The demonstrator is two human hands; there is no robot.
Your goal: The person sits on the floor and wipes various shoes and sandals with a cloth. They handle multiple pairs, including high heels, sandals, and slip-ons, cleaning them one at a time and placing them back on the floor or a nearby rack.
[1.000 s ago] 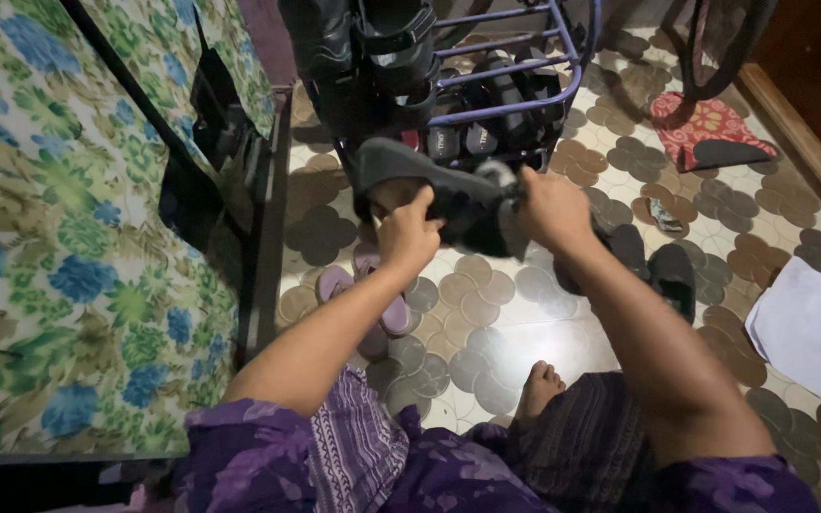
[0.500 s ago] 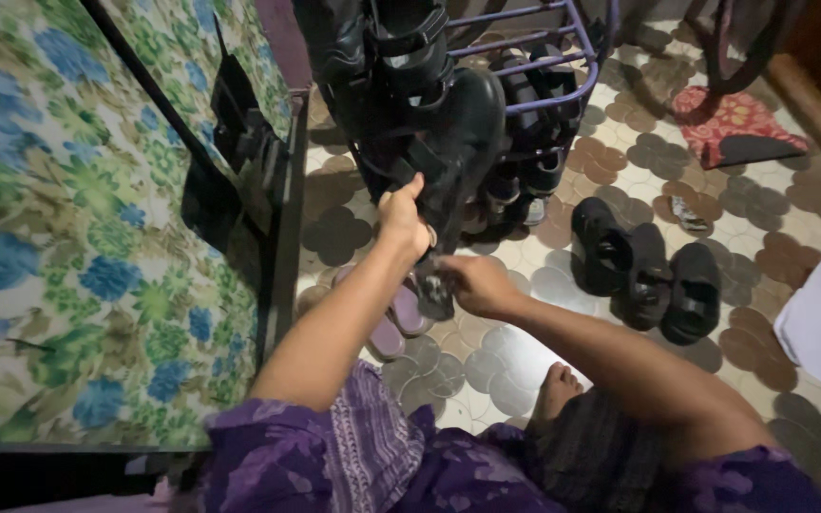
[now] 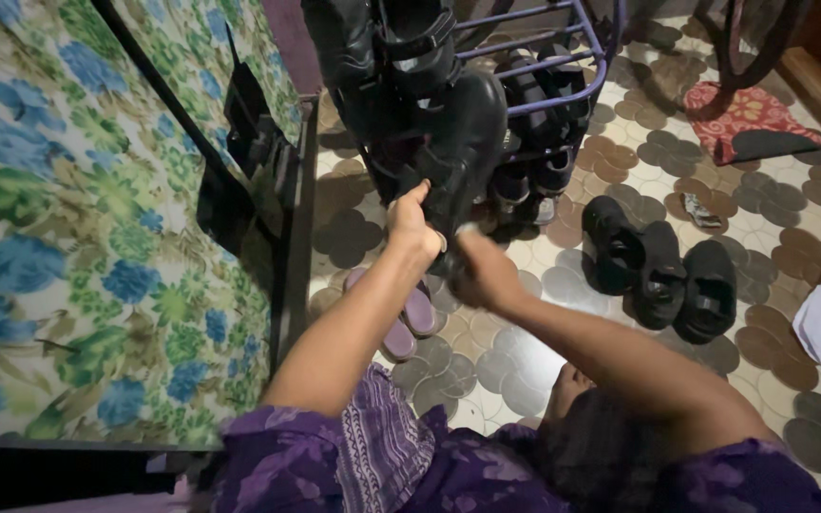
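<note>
Fingers (image 3: 409,201) of left hand (image 3: 412,228) closed on black shoe (image 3: 463,142), held upright against purple wire rack (image 3: 563,90).

Right hand (image 3: 482,271) at the shoe's lower end; grip blurred, cannot tell. Handling: steady the heel while working, keep the shoe off the racked pairs. Smooth dark leather-like upper; lilac slippers (image 3: 410,318) and black sandals (image 3: 662,271) on glossy petal-patterned tile.

**Colours and patterns by the shoe rack**

The shoe (image 3: 463,142) in the hands is black. The rack (image 3: 563,57) is purple wire. The floor (image 3: 563,285) shows brown petal rounds on pale tile. The bedsheet (image 3: 78,237) carries blue flowers and green leaves on cream. The slippers (image 3: 410,318) are mauve; the sandals (image 3: 662,271) black. The mat (image 3: 743,119) is red, patterned. The clothing (image 3: 372,456) is purple print.
</note>
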